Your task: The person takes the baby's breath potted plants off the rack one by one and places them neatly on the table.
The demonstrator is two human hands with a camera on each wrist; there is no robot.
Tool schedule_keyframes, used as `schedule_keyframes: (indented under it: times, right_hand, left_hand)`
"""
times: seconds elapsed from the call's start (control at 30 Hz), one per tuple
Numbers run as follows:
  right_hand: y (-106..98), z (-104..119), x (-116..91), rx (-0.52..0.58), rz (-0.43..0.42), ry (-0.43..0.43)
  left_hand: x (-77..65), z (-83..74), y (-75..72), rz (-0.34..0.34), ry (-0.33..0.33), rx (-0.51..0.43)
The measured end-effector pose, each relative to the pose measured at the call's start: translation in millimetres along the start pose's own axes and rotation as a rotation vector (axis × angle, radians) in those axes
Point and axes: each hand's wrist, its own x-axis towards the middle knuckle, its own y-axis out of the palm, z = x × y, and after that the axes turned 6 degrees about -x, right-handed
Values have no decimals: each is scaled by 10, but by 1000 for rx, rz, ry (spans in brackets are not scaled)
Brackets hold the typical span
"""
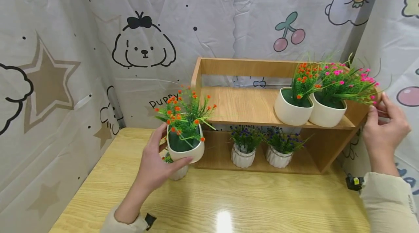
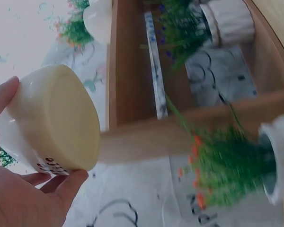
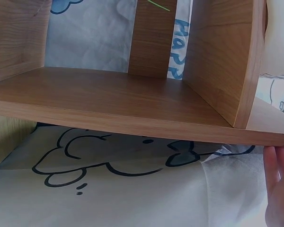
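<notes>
My left hand (image 1: 157, 164) grips a white pot with orange artificial flowers (image 1: 186, 151), thumb across its front and fingers round the far side. In the left wrist view the underside of this held pot (image 2: 73, 120) faces the camera, clear of the shelf. At the right end of the wooden shelf (image 1: 242, 105), my right hand (image 1: 386, 127) holds the side panel near its upper corner, beside the pink flowers. The right wrist view has its fingers (image 3: 271, 165) against the panel's outer side.
On the upper shelf stand a white pot of orange flowers (image 1: 292, 111) and one of pink flowers (image 1: 328, 113), side by side at the right. Two ribbed pots with purple flowers (image 1: 243, 156) (image 1: 279, 157) occupy the lower level. Another ribbed pot (image 1: 179, 173) sits on the table below my left hand.
</notes>
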Motion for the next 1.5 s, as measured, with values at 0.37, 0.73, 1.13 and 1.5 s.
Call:
schedule_keyframes:
  times: [0.37,0.73,1.13,1.5]
  right_hand:
    - [24,28,21,0,-21,-6]
    - [-71,291,-68,29,-23,4]
    - [-85,356,-51,61,-23,0]
    - [-99,308,-61,15,-19,18]
  left_hand:
    - [-187,288,-581,-181,-84,87]
    - [-202,600,-746,-278,-146,58]
    - [-206,962,-821,-234,-323,-20]
    - [-204,1334,-771,-243,-400,-67]
